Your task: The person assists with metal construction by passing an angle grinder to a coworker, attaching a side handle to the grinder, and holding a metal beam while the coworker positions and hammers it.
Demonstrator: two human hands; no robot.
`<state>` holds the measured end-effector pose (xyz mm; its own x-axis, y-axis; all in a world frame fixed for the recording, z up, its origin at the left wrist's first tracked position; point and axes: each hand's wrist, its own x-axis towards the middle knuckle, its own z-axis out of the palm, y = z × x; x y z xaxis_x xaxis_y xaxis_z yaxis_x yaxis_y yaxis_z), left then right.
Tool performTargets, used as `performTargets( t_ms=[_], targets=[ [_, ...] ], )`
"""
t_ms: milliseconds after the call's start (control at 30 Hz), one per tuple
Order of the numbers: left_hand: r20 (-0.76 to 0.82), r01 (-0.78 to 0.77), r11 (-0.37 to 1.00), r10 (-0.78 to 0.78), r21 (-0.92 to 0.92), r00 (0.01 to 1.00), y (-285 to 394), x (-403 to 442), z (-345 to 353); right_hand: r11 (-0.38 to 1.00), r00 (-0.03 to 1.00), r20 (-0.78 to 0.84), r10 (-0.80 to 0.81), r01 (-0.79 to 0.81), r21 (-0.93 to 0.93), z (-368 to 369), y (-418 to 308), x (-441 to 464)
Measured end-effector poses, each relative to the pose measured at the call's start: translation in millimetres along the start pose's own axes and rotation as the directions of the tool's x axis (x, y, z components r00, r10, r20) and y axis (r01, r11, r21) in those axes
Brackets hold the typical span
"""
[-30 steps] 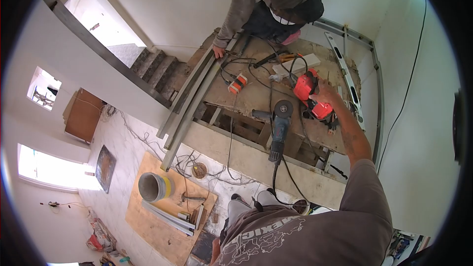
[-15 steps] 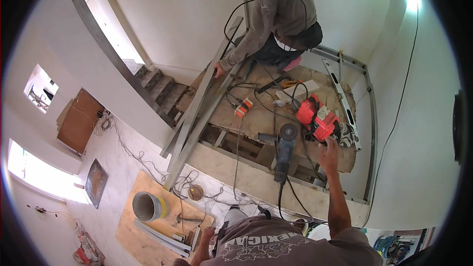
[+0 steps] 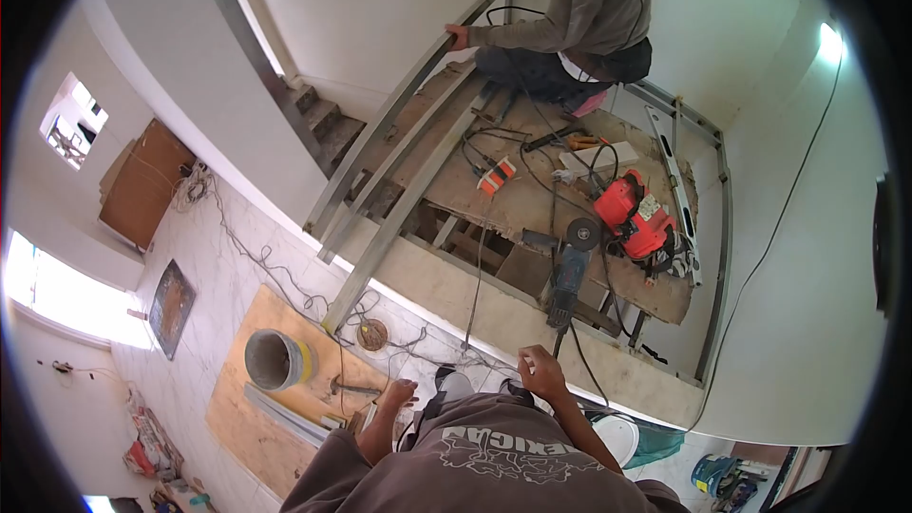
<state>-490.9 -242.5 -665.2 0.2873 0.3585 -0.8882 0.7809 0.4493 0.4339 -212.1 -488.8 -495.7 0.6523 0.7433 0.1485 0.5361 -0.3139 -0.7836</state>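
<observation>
indoors, left hand (image 3: 396, 395) and right hand (image 3: 541, 372) hang near the worn platform (image 3: 453, 180), grip half-wide.

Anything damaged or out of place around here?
The board has a ragged edge beside open gaps, so it looks broken or rough-cut. The metal bars jut past the platform's front ledge, and cords trail in tangles across the floor. I see no obvious spill.

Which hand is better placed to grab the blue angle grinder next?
Probably the right hand: it is nearer the grinder, toward its cord end. The left hand is farther off, toward the dark hammer.
</observation>
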Motion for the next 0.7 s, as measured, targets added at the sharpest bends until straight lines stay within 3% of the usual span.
performTargets(
  t_ms=[467,600,700],
  targets=[
    [-0.054,-0.051,0.996,0.048,-0.072,0.997,-35.8,-10.8,-46.7,0.995,0.982,0.186,0.041,-0.024,-0.092,48.7,-28.5,27.9],
    [-0.069,-0.028,0.997,0.022,-0.075,0.997,-45.7,-12.1,-77.0,0.996,0.976,0.208,0.065,-0.052,-0.068,78.6,-37.9,23.6],
    [-0.016,0.074,0.995,-0.076,-0.071,0.997,-41.7,-20.6,-95.5,0.994,0.973,0.215,0.084,-0.067,-0.083,94.1,-46.1,18.6]
  ],
)
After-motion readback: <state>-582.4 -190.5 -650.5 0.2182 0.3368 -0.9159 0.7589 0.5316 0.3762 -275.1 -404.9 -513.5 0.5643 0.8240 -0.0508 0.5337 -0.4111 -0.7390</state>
